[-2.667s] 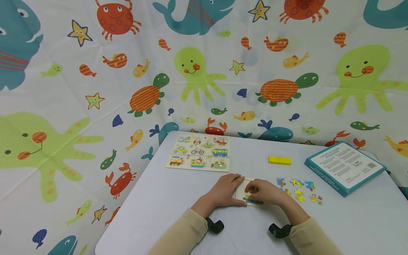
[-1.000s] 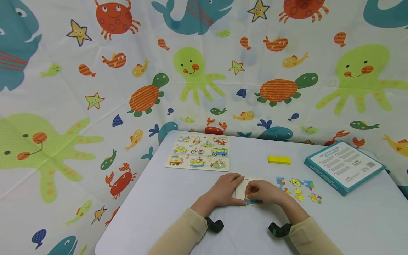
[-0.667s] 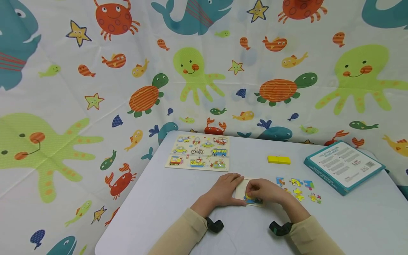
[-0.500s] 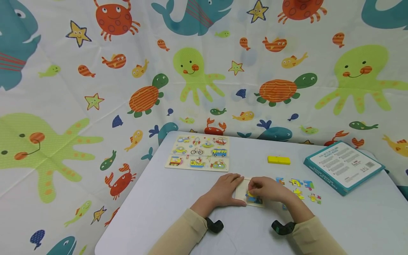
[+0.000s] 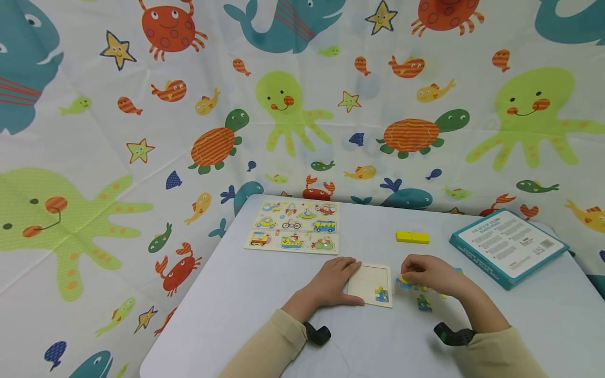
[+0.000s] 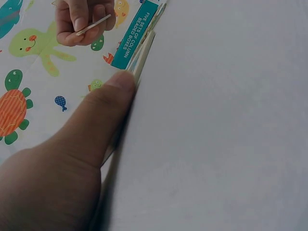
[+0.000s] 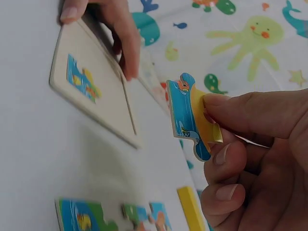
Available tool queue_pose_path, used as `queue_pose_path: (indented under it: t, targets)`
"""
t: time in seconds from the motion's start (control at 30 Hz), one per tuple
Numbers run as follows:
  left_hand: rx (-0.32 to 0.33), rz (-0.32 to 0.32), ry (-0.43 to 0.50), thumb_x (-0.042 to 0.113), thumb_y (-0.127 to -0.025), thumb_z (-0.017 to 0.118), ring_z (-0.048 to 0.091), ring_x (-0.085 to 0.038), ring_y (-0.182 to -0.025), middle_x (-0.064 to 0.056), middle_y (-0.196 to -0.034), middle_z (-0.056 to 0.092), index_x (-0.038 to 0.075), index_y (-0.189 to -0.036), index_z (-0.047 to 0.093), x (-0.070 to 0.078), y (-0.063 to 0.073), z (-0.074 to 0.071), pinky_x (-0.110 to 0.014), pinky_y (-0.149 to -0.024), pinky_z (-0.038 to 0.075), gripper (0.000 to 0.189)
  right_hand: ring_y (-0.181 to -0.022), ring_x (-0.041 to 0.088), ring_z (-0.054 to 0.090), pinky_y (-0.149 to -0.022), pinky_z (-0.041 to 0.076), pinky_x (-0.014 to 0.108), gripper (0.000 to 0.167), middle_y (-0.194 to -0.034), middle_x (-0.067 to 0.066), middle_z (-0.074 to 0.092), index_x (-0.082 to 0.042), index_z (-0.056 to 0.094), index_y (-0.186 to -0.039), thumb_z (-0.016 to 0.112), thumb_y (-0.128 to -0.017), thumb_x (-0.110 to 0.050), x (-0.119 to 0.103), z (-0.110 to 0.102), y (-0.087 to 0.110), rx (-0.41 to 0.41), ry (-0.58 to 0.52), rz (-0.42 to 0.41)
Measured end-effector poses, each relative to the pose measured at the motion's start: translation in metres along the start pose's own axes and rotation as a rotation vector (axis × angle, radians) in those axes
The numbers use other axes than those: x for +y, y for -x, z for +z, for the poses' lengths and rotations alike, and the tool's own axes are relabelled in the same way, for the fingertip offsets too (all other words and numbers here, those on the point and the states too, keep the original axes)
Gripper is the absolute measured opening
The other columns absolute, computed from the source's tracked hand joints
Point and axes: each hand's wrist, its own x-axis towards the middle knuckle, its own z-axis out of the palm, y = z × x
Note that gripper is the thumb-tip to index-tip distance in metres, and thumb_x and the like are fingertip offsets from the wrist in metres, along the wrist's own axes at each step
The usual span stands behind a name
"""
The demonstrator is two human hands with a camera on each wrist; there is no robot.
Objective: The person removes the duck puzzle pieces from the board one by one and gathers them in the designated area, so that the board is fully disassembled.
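Observation:
My left hand (image 5: 331, 283) holds the square wooden puzzle board (image 5: 364, 281) at its left side, thumb along the near edge and fingers at the far edge. One jigsaw piece (image 5: 382, 295) lies in the board's near right corner. To the right of the board, my right hand (image 5: 435, 274) pinches a blue and yellow jigsaw piece (image 7: 183, 115) between thumb and fingers, above the table. Below that hand is a loose blue-green piece (image 5: 424, 303); the hand partly hides other loose pieces.
Behind the board lies a vehicle picture puzzle (image 5: 293, 227). A yellow block (image 5: 413, 237) stands at the back, and a teal box (image 5: 510, 249) lies at the right. A sea-animal cloth (image 5: 302, 131) hangs along the table's back and left.
My right hand has lifted away from the board and moved right, carrying the blue and yellow jigsaw piece. The corner piece stays in the board. My left hand has stayed in place.

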Motion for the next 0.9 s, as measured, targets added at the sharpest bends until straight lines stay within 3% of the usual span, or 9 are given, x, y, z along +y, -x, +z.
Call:
queue_pose_path:
  t: [0.23,0.43,0.9]
  targets:
    - [-0.001,-0.003,0.002,0.084,-0.078,0.051,0.033,-0.017,-0.145,0.002,-0.155,0.036,0.022,-0.156,0.030,-0.001,0.000,0.002,-0.038,-0.121,0.028,0.102,-0.084,0.019,0.055,-0.066,0.048,0.030,0.017,-0.090,0.003,0.061,-0.013,0.062,-0.100,0.065,-0.096,-0.029,0.021,-0.014,0.016,-0.003,-0.019,0.037]
    - [0.004,-0.005,0.008,0.084,-0.078,0.050,0.034,-0.018,-0.145,0.002,-0.155,0.037,0.022,-0.156,0.030,-0.001,0.000,0.002,-0.038,-0.120,0.029,0.101,-0.075,0.018,0.055,-0.059,0.044,0.026,0.021,-0.087,0.005,0.059,-0.010,0.060,-0.101,0.065,-0.095,-0.030,0.043,-0.021,0.028,-0.019,-0.058,0.037]
    - [0.004,0.004,0.010,0.083,-0.079,0.051,0.034,-0.018,-0.145,0.001,-0.155,0.037,0.022,-0.156,0.030,0.000,0.000,0.000,-0.038,-0.120,0.029,0.101,-0.070,0.016,0.053,-0.058,0.042,0.026,0.026,-0.084,0.005,0.059,-0.006,0.061,-0.102,0.064,-0.095,-0.032,0.080,-0.023,0.048,-0.063,-0.060,0.091]
